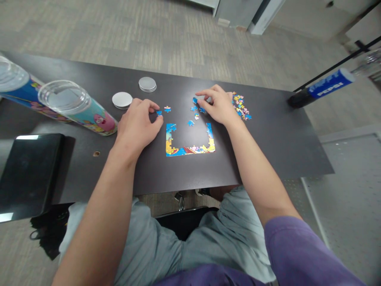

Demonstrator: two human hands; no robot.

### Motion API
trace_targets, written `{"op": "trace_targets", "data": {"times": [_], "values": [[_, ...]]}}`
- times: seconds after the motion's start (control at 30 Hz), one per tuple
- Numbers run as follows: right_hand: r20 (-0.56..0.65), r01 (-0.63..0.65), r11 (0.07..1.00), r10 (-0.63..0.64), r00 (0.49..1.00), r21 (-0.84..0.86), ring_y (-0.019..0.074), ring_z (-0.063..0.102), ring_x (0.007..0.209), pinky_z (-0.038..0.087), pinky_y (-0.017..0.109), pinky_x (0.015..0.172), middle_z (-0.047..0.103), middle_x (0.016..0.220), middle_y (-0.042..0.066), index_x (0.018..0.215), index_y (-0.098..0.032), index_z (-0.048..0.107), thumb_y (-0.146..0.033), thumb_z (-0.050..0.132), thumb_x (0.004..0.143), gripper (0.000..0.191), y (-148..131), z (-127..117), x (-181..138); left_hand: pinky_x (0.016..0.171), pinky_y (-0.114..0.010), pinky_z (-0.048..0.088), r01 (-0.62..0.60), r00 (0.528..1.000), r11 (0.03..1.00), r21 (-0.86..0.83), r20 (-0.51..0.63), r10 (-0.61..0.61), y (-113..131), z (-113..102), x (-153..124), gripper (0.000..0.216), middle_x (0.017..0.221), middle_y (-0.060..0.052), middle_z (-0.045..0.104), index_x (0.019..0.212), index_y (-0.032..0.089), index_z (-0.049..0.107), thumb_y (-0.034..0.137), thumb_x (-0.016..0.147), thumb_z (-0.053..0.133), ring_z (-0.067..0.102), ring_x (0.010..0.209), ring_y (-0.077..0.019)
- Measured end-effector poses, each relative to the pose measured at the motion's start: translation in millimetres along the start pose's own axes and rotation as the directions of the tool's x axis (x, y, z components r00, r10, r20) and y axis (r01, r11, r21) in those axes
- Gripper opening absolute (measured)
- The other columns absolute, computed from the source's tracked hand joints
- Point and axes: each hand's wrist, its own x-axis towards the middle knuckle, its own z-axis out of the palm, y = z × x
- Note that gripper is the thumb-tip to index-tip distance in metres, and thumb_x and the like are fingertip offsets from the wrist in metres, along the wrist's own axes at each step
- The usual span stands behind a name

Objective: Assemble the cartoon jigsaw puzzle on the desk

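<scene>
A partly joined jigsaw frame (190,149), mostly blue and yellow, lies on the dark table (268,143) in a U shape. My left hand (138,125) rests left of it, fingers curled, pinching a blue piece (159,113) at the fingertips. My right hand (218,105) lies flat above the frame's right arm, fingers stretched out over several loose blue pieces (195,109). One more loose piece (167,108) lies between the hands. A pile of colourful pieces (242,107) sits just right of my right hand.
Two clear cartoon-printed tubes (80,109) lie at the left, with two round silver lids (122,99) nearby. A black tablet-like slab (28,174) sits at the near left edge. A Pepsi bottle (324,86) lies at the far right corner.
</scene>
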Motion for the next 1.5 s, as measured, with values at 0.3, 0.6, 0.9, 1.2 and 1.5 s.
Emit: {"op": "trace_targets", "data": {"times": [0.3,0.6,0.9,1.2,1.5], "values": [[0.085,0.005,0.999,-0.008,0.996,0.044,0.0388,0.079,0.122,0.047,0.064,0.126,0.085,0.135,0.012,0.124,-0.030,0.092,-0.029,0.088,0.115,0.010,-7,-4,1,0.123,-0.058,0.069,-0.007,1.000,1.000,0.002,0.007,0.007,-2,0,1,0.026,0.151,-0.014,0.082,0.138,0.029,0.083,0.033,0.113,0.080,0.082,0.131,-0.0381],[0.060,-0.030,0.999,0.032,0.998,-0.040,0.0440,0.079,0.129,0.043,0.066,0.125,0.088,0.125,0.012,0.102,-0.027,0.088,-0.037,0.104,0.107,0.020,-31,-11,-10,0.129,-0.059,0.066,0.022,1.000,0.999,0.049,0.004,-0.022,8,-1,-4,0.030,0.152,-0.014,0.082,0.142,0.025,0.086,0.033,0.114,0.080,0.083,0.134,-0.0388],[0.209,0.152,0.977,-0.181,0.961,0.149,0.0381,0.081,0.131,0.041,0.059,0.126,0.087,0.132,0.008,0.122,-0.030,0.094,-0.024,0.097,0.109,0.014,-52,-4,-18,0.117,-0.056,0.070,0.031,0.999,0.998,0.060,0.006,-0.032,12,-4,-5,0.029,0.154,-0.015,0.083,0.144,0.024,0.088,0.028,0.116,0.084,0.086,0.131,-0.0387],[0.229,0.154,0.979,-0.181,0.956,0.132,0.0442,0.077,0.140,0.044,0.067,0.128,0.085,0.139,0.010,0.114,-0.029,0.088,-0.025,0.100,0.106,0.015,-57,-4,-24,0.117,-0.054,0.069,0.012,1.000,1.000,0.010,0.004,-0.012,11,-3,-4,0.026,0.152,-0.015,0.085,0.142,0.022,0.089,0.024,0.116,0.086,0.087,0.128,-0.0364],[0.286,0.177,0.969,-0.220,0.933,0.170,0.0482,0.074,0.136,0.048,0.074,0.126,0.089,0.133,0.008,0.116,-0.038,0.093,-0.034,0.101,0.102,0.017,-64,-6,-30,0.115,-0.049,0.069,-0.032,0.999,0.999,-0.026,-0.044,0.031,4,2,-5,0.023,0.147,-0.012,0.085,0.135,0.024,0.090,0.024,0.112,0.088,0.086,0.120,-0.0322]]}}
